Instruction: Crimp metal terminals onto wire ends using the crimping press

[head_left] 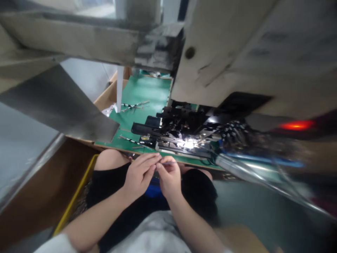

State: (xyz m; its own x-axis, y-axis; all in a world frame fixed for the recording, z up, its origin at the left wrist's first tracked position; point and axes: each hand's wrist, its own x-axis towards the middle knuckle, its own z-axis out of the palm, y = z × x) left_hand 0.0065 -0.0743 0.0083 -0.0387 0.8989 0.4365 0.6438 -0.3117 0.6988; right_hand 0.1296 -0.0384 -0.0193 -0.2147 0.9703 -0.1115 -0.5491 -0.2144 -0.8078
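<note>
Over my lap, just in front of the bench edge, both hands meet fingertip to fingertip. My left hand (139, 175) is closed in a pinch, its fingers pressed together beside the other hand. My right hand (170, 179) pinches a thin dark wire-like piece (169, 162), whose end sticks out to the right. What lies between the left fingertips is hidden. Right beyond the hands is a black machine head (181, 121) with a brightly lit work spot (188, 143).
Thin black-and-white wire-like pieces (131, 141) lie on the green bench top (147, 88), with more near a white post (120, 88). A dark bundle (237, 135) rests at right above a metal tube (242, 168). A grey metal sheet (68, 102) slants down at left. A red light (297, 125) glows.
</note>
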